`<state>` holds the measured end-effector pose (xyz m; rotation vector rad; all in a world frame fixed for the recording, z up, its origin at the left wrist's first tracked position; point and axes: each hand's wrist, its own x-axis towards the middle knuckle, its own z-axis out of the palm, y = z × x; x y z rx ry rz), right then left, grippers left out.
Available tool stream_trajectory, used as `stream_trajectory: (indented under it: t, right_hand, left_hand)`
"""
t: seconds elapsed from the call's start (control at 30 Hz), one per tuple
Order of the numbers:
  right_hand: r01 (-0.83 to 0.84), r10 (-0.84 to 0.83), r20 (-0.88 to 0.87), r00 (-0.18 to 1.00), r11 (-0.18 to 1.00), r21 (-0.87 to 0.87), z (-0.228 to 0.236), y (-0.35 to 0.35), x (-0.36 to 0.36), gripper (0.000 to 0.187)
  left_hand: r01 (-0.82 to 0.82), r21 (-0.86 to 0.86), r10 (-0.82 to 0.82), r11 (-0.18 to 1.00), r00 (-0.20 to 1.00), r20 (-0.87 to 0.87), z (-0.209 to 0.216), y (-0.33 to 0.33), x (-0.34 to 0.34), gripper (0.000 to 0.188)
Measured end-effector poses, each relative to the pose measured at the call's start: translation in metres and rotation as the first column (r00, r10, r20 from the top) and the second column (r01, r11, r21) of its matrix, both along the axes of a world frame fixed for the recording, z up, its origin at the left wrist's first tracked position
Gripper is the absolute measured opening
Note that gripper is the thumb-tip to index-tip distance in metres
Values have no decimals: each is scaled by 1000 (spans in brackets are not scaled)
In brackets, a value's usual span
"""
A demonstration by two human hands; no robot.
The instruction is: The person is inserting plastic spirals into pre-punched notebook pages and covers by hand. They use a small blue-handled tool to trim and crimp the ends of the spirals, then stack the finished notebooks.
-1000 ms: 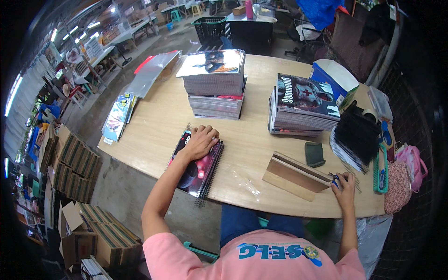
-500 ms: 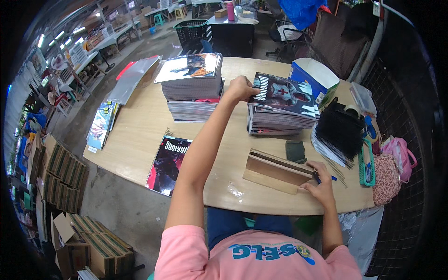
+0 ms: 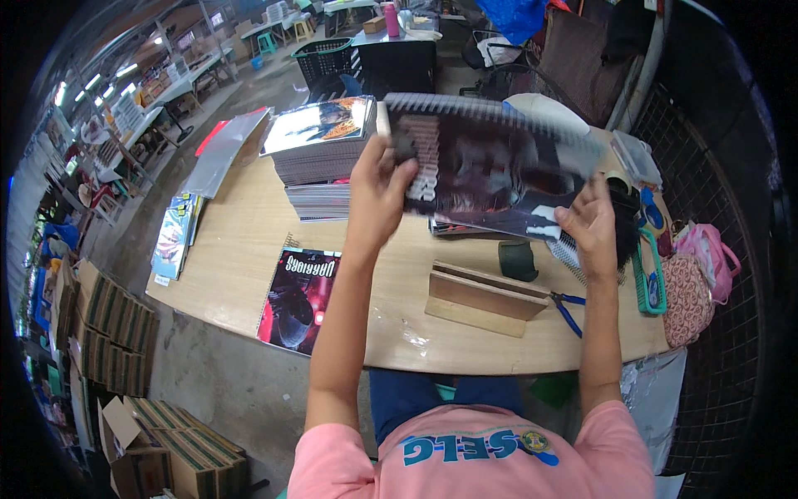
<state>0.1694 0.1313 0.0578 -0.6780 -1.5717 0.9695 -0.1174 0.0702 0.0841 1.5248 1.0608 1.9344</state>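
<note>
The left hand point(image 3: 379, 185) and right hand point(image 3: 592, 226) pinched opposite ends of a dark booklet point(image 3: 490, 158), which was best kept level between them

Booklet point(image 3: 486, 162) between left hand point(image 3: 381, 187) and right hand point(image 3: 592, 224): paper pages, smooth dark cover; motion blur, gloss unclear. Stack point(image 3: 320, 170) just left of left hand: paper, glossy top cover, matt page edges. Second booklet point(image 3: 298, 303), nearer the body than left hand: smooth printed cover, slight sheen. Far left of left hand: plastic sleeve point(image 3: 223, 162), clear, shiny. Worktop point(image 3: 391, 308) under both hands: wood-look, smooth, soft sheen. Nearer the body than right hand: stand point(image 3: 486, 298), bare wood, matt; pliers point(image 3: 568, 316), metal, smooth blue grips. Right of right hand: green plastic basket point(image 3: 652, 306), patterned cloth pouch point(image 3: 688, 309), matt.
</note>
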Motion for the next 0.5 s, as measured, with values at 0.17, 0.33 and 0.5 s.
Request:
stream_trajectory:
  t: [0.17, 0.33, 0.5]
  right_hand:
    - [-70, 62, 243, 968, 997, 22, -6, -41, -57, 14]
    - [-124, 69, 402, 913, 986, 113, -33, -53, -88, 19]
    - [-119, 53, 400, 915, 983, 141, -40, -56, -90, 21]
  left_hand:
    - [-90, -167, 117, 982, 979, 165, -74, -42, -36, 37]
    - [-42, -213, 105, 976, 949, 297, -152, -45, -64, 40]
    - [18, -136, 35, 991, 925, 379, -177, -39, -64, 44]
